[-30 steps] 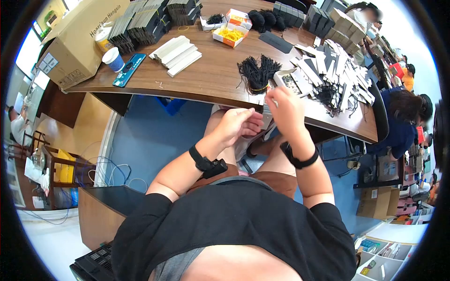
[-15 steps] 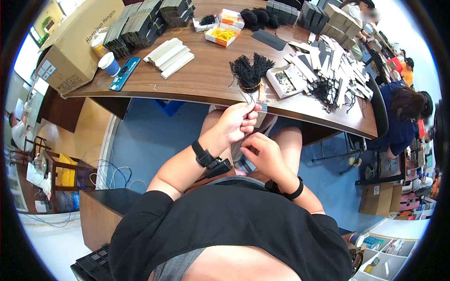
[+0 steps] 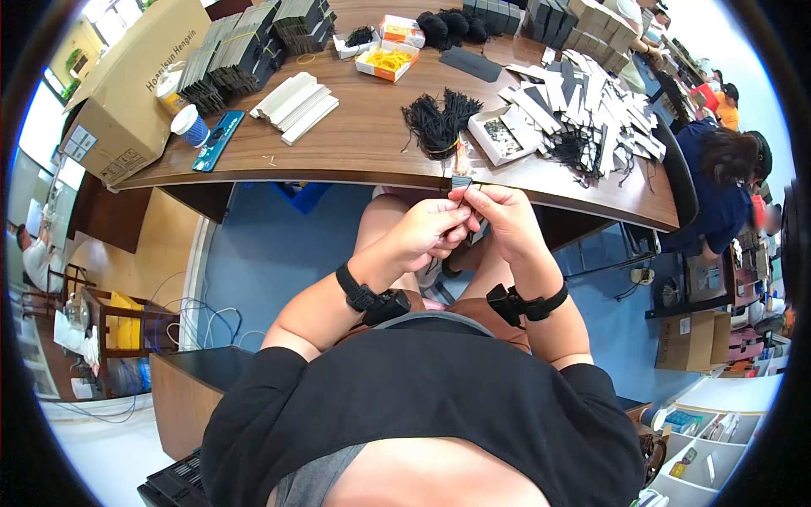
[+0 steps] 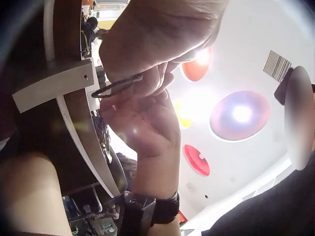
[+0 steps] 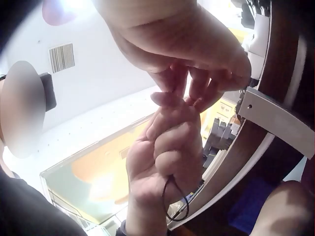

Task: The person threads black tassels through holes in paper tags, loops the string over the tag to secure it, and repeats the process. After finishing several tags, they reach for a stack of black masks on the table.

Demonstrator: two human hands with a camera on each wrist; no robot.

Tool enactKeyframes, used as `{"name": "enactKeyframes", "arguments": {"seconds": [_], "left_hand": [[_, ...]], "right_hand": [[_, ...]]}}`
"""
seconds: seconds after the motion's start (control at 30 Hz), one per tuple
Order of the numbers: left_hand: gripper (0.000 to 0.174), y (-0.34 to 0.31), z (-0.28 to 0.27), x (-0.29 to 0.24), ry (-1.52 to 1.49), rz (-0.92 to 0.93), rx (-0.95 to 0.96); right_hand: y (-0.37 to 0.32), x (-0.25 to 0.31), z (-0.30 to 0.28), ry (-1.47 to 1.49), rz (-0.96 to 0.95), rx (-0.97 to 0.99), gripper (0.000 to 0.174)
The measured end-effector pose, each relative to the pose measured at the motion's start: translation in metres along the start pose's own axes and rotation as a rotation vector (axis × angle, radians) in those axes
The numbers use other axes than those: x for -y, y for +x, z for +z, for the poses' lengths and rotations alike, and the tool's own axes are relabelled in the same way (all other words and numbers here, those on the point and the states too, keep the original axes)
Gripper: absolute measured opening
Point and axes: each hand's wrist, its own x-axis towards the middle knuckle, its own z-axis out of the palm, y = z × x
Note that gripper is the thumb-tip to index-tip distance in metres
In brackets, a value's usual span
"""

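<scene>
My left hand (image 3: 435,228) curls around a thin black cord (image 5: 175,199), whose loop hangs out below the curled fingers in the right wrist view. In the left wrist view the same loop sticks out beside the palm. My right hand (image 3: 505,221) meets the left at the fingertips, thumb and forefinger pinched together on the cord; the pinched part is mostly hidden by fingers. Just beyond the hands, a grey tag strip (image 4: 56,86) with a small hole near one end juts from the table edge. Behind it lies a bundle of black cords (image 3: 441,122).
On the wooden table (image 3: 372,139) stand an open white box (image 3: 498,139) of small parts and a heap of tags (image 3: 591,110) at right. Pale strips (image 3: 296,106), a phone (image 3: 218,141), a paper cup (image 3: 191,127) and a carton (image 3: 127,101) are at left.
My right hand came down from near the cord bundle to beside the left hand, then rose to its fingertips. A cord appeared between the hands along the way.
</scene>
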Motion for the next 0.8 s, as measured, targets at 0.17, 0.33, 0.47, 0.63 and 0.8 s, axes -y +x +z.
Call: {"name": "enactKeyframes", "arguments": {"seconds": [0.17, 0.33, 0.47, 0.63, 0.8], "left_hand": [[0.019, 0.007, -0.005, 0.011, 0.241, 0.286, 0.008], [0.023, -0.001, -0.005, -0.002, 0.32, 0.346, 0.053], [0.028, 0.006, -0.006, 0.007, 0.165, 0.388, 0.178], [0.026, 0.01, -0.008, 0.016, 0.106, 0.322, 0.143], [0.022, 0.009, -0.009, 0.008, -0.004, 0.204, 0.184]], "right_hand": [[-0.008, -0.004, 0.007, -0.129, -0.086, -0.147, 0.014], [-0.018, -0.003, 0.015, -0.969, -0.809, -0.218, 0.015], [-0.016, -0.016, 0.012, -0.434, -0.6, -0.123, 0.016], [-0.014, -0.019, 0.011, -0.243, -0.509, -0.081, 0.016], [-0.011, -0.028, 0.005, -0.153, -0.481, -0.059, 0.015]]}}
